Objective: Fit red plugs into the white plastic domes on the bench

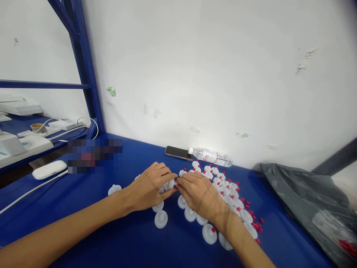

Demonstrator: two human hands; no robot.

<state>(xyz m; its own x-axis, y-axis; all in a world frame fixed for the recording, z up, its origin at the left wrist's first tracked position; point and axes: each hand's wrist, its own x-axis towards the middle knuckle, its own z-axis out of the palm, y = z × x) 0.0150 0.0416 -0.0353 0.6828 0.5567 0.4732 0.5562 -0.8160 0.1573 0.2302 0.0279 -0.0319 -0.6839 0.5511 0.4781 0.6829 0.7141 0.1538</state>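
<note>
My left hand (150, 184) is closed on a white plastic disc with a short nozzle (169, 185), thumb below and fingers above. At the nozzle's end, the fingertips of my right hand (198, 192) are pinched together; whatever lies between them is hidden. Around and under my left hand are white discs without caps, such as one plain disc (161, 219) in front and another plain disc (114, 189) beside the wrist. Many white discs with red caps (209, 234) spread beyond and under my right hand and forearm. Loose red caps (257, 226) lie right of them.
Against the wall on the blue table (134, 149) lie a phone (179, 153) and a clear plastic bottle (211, 156). A grey plastic bag (304, 201) covers the right side. At left are a white case (49, 169), a white cable (33, 191) and a blue metal frame (88, 67).
</note>
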